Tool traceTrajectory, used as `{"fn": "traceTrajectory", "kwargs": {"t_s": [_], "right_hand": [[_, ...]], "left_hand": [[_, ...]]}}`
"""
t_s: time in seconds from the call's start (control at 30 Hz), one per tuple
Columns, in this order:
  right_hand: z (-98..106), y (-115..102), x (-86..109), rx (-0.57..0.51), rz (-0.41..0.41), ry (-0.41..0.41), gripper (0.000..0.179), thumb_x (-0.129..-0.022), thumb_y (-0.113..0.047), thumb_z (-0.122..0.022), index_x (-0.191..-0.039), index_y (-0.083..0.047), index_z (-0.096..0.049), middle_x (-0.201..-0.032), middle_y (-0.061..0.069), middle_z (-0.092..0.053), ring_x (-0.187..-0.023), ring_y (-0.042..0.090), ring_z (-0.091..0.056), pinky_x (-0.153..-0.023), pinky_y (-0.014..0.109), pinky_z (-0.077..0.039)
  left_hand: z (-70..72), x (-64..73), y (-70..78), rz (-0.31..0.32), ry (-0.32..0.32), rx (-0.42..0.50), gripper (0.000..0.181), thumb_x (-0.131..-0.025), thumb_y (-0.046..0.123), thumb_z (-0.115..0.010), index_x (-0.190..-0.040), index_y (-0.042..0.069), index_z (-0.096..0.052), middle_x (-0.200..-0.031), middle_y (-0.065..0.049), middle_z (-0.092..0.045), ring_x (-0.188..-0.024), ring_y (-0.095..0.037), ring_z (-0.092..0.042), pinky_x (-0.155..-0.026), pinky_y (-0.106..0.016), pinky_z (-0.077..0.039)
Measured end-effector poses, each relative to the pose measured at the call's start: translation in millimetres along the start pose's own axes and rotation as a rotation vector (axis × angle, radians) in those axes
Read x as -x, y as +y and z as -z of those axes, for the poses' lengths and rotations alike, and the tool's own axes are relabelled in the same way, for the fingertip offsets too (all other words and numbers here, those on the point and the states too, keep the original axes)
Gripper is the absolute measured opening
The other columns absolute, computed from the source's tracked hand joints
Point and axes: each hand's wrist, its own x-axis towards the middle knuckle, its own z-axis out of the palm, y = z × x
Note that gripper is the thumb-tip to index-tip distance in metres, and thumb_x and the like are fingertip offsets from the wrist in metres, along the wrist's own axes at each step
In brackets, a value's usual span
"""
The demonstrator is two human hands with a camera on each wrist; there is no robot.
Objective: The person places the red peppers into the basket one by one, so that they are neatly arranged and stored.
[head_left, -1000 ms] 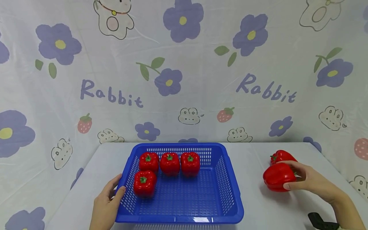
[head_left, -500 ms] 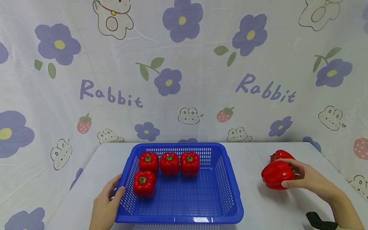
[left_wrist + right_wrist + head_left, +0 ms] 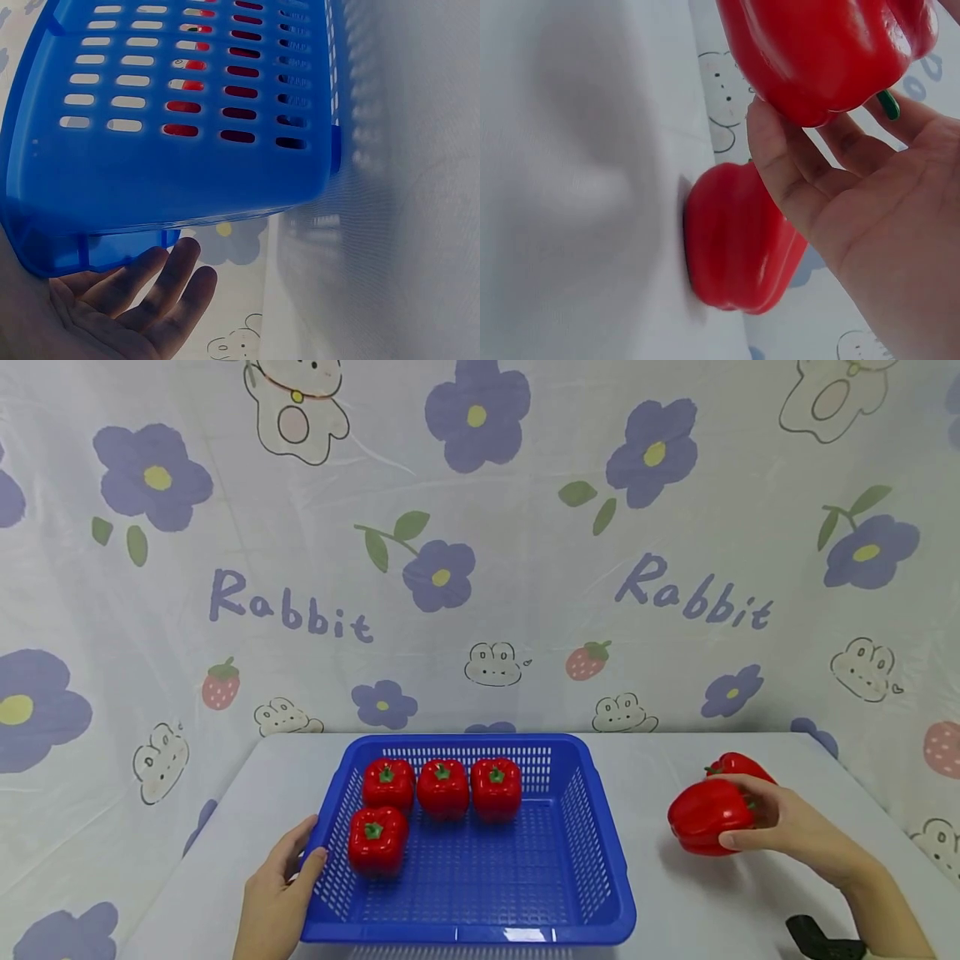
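Observation:
In the head view my right hand (image 3: 787, 827) holds a red bell pepper (image 3: 708, 817) on its side, thumb in front and fingers behind. The right wrist view shows this held bell pepper (image 3: 825, 52) raised off the table, its green stem toward the palm. Behind that hand another red bell pepper (image 3: 742, 766) lies on the table, partly hidden. My left hand (image 3: 279, 893) grips the left rim of a blue plastic basket (image 3: 468, 932), thumb over the edge and fingers outside. In the basket several red bell peppers (image 3: 442, 789) stand with their stems up, toward the left and back.
The white table (image 3: 652, 893) reaches back to a patterned curtain (image 3: 525, 527). A black strap-like object (image 3: 825, 939) is beside the right wrist. The basket's floor (image 3: 487, 877) is bare at the front and right.
My right hand has raised the bell pepper slightly and carried it left, toward the basket. The left hand and the basket have stayed in place.

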Motion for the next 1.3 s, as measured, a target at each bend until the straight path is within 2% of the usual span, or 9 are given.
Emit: {"fn": "traceTrajectory", "kwargs": {"t_s": [0.67, 1.13, 1.3], "right_hand": [[-14, -25, 1.3, 0.012, 0.072, 0.052, 0.074, -0.081, -0.014, -0.079, -0.144, -0.007, -0.041, -0.127, 0.024, -0.05, -0.108, 0.037, -0.056, -0.073, 0.039, -0.059], [-22, -37, -0.6, 0.052, 0.099, 0.089, 0.071, -0.082, -0.016, -0.08, -0.142, -0.007, -0.043, -0.119, 0.022, -0.052, -0.1, 0.037, -0.057, -0.07, 0.039, -0.059], [-26, -42, -0.9, 0.053, 0.128, 0.094, 0.073, -0.079, -0.015, -0.082, -0.142, -0.009, -0.045, -0.122, 0.021, -0.051, -0.101, 0.038, -0.056, -0.069, 0.039, -0.059]], "left_hand": [[0.0, -3.1, -4.5, -0.02, -0.006, -0.018, 0.052, -0.103, 0.027, -0.051, -0.149, 0.007, -0.038, -0.142, -0.025, -0.047, -0.119, -0.046, -0.054, -0.088, -0.054, -0.049], [0.4, -1.4, -1.6, -0.025, 0.002, -0.015, 0.051, -0.103, 0.025, -0.051, -0.149, 0.007, -0.04, -0.141, -0.024, -0.048, -0.118, -0.045, -0.055, -0.088, -0.053, -0.05], [0.4, -0.6, -0.5, -0.03, 0.005, -0.008, 0.05, -0.103, 0.024, -0.052, -0.148, 0.007, -0.04, -0.141, -0.024, -0.049, -0.118, -0.045, -0.056, -0.088, -0.053, -0.05]]}}
